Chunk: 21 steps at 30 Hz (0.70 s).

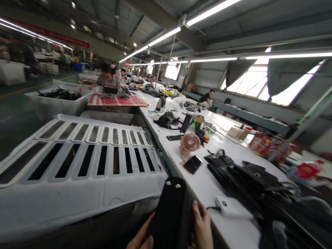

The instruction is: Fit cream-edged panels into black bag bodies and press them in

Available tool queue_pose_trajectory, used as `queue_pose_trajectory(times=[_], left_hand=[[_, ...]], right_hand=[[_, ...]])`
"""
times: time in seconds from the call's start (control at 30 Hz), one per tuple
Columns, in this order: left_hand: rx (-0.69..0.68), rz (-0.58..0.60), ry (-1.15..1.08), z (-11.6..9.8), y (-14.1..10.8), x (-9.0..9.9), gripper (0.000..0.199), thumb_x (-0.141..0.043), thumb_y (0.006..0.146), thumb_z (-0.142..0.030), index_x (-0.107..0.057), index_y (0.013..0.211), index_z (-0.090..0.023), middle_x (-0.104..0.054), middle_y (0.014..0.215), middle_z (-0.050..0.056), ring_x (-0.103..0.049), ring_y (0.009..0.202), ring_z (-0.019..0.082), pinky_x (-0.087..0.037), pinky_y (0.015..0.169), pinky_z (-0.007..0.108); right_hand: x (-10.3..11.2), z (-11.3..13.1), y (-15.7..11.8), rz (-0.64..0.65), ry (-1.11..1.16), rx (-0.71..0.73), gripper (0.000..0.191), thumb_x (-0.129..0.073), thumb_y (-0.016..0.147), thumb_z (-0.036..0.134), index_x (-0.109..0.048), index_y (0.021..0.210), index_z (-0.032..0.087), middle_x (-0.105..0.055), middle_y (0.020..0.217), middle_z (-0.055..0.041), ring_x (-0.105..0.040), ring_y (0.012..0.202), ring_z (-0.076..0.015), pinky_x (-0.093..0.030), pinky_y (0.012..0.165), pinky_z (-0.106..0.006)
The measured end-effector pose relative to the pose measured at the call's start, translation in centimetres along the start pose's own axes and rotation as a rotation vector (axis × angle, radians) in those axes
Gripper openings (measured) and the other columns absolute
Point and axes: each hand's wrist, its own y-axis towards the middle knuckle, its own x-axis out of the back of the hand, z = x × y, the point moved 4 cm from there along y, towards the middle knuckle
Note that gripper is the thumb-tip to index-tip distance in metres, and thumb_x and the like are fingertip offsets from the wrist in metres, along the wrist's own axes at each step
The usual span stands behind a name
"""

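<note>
A black bag (169, 220) is held up in front of me at the bottom middle. Two small shiny metal pieces sit near the top of its narrow long face. My left hand (138, 246) grips its left side, the thumb lying on the black surface. On the other side my right hand (203, 235) has its fingers closed along the edge, partly hidden behind the bag. More black bags and black parts (239, 176) lie on the white table (248, 245) to the right.
White frames with dark strips (86, 160) lie in rows on a white cloth (81, 199) at left. A pink fan (189, 143), a phone (193, 164) and a white box with a cable (234, 207) are on the table. A plastic bin (48, 104) stands further left; several people sit beyond.
</note>
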Motion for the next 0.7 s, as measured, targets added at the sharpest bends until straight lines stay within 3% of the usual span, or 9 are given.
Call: queue_pose_trajectory(times=[0.07, 0.13, 0.23, 0.33, 0.47, 0.7], left_hand=[[-0.099, -0.096, 0.148, -0.4, -0.6, 0.2, 0.065, -0.069, 0.076, -0.055, -0.054, 0.132, -0.026, -0.052, 0.140, 0.003, -0.031, 0.139, 0.027, -0.023, 0.117, 0.040], [-0.125, -0.142, 0.273, -0.3, -1.7, 0.1, 0.062, -0.065, 0.079, -0.055, -0.054, 0.133, -0.027, -0.054, 0.138, 0.003, -0.036, 0.137, 0.027, -0.029, 0.115, 0.039], [-0.101, -0.150, 0.382, 0.3, -3.4, 0.1, 0.053, -0.063, 0.082, -0.052, -0.057, 0.129, -0.028, -0.056, 0.136, 0.002, -0.045, 0.131, 0.025, -0.038, 0.109, 0.031], [-0.054, -0.157, 0.422, 0.9, -3.8, 0.2, 0.052, -0.063, 0.082, -0.051, -0.058, 0.128, -0.027, -0.059, 0.133, 0.003, -0.052, 0.125, 0.025, -0.044, 0.105, 0.031], [-0.064, -0.118, 0.482, 1.1, -2.8, -0.2, 0.056, -0.064, 0.080, -0.053, -0.059, 0.128, -0.024, -0.063, 0.127, 0.006, -0.055, 0.121, 0.029, -0.048, 0.101, 0.038], [-0.345, -0.080, 0.778, -0.3, -2.5, -1.9, 0.048, -0.063, 0.081, -0.050, -0.063, 0.123, -0.027, -0.064, 0.127, 0.002, -0.054, 0.122, 0.026, -0.044, 0.104, 0.031]], right_hand=[[0.1, -0.9, -3.2, 0.022, 0.008, 0.055, 0.083, -0.058, 0.074, 0.070, -0.038, 0.142, 0.026, -0.048, 0.142, -0.0087, -0.048, 0.127, -0.0268, -0.042, 0.104, -0.040], [0.5, -2.1, -6.7, -0.015, -0.038, 0.117, 0.067, -0.049, 0.080, 0.069, -0.053, 0.133, 0.028, -0.042, 0.147, -0.0037, -0.039, 0.134, -0.0258, -0.033, 0.111, -0.039], [1.5, -3.7, -11.2, -0.095, -0.078, 0.167, 0.054, -0.047, 0.085, 0.063, -0.066, 0.118, 0.025, -0.056, 0.135, -0.0047, -0.048, 0.127, -0.0262, -0.038, 0.108, -0.036], [2.3, -4.3, -14.2, -0.117, -0.088, 0.231, 0.049, -0.051, 0.086, 0.057, -0.068, 0.116, 0.021, -0.066, 0.120, -0.0075, -0.059, 0.114, -0.0258, -0.048, 0.098, -0.032], [2.7, -3.3, -15.5, -0.173, -0.185, 0.369, 0.052, -0.060, 0.082, 0.050, -0.061, 0.125, 0.020, -0.066, 0.121, -0.0084, -0.065, 0.104, -0.0256, -0.056, 0.083, -0.028], [2.7, -0.6, -15.2, -0.248, -0.227, 0.420, 0.047, -0.054, 0.086, 0.047, -0.060, 0.122, 0.016, -0.073, 0.101, -0.0087, -0.070, 0.090, -0.0224, -0.055, 0.075, -0.024]])
